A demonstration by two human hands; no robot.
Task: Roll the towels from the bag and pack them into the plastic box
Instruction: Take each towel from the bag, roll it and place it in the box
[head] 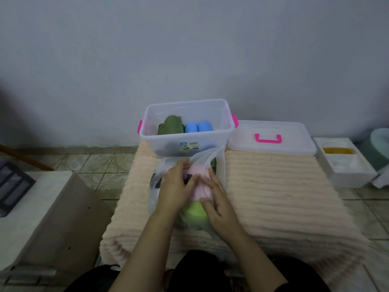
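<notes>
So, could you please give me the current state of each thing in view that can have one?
plastic box: open, lid off, partly filled.
lid: off, lying flat right of the box.
green towel: in the box.
blue towels: two, rolled, in the box.
plastic bag: open, towels inside.
pink towel: in the bag, both hands on it.
left hand: on the pink towel.
right hand: fingers curled on the pink towel.

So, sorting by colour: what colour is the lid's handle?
Bright pink handle on the clear lid, head view.
</notes>
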